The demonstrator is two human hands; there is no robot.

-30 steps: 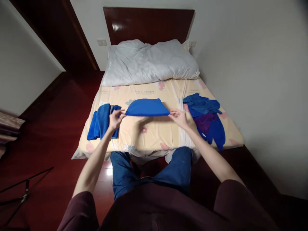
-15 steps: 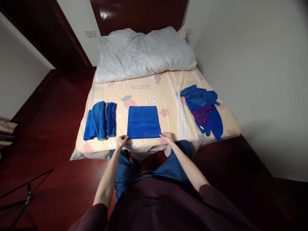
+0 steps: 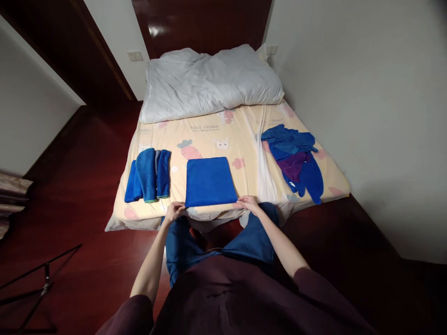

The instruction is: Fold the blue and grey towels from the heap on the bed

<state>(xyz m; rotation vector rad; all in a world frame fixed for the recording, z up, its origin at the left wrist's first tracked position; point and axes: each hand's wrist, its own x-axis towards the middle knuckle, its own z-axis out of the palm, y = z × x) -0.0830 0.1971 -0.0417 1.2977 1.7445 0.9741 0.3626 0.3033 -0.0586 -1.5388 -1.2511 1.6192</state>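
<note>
A blue towel [image 3: 210,182] lies flat in a near-square on the bed, close to its front edge. My left hand [image 3: 174,212] pinches the towel's near left corner. At the near right corner, my right hand [image 3: 249,204] is closed in a pinch as well. To the left sit several rolled or folded blue towels [image 3: 145,174], some with green edging. On the right is a loose heap of blue cloths [image 3: 289,142] with a purple cloth [image 3: 294,166] among them.
The bed [image 3: 213,137] has a yellow printed sheet. A white quilt [image 3: 213,83] is bunched at the headboard [image 3: 202,23]. A wall [image 3: 366,116] runs along the right side. Black stand legs [image 3: 45,279] are on the floor at lower left.
Both hands have drawn slightly toward me and apart, and the towel's near edge has come with them, looking a little wider. The camera view has shifted slightly.
</note>
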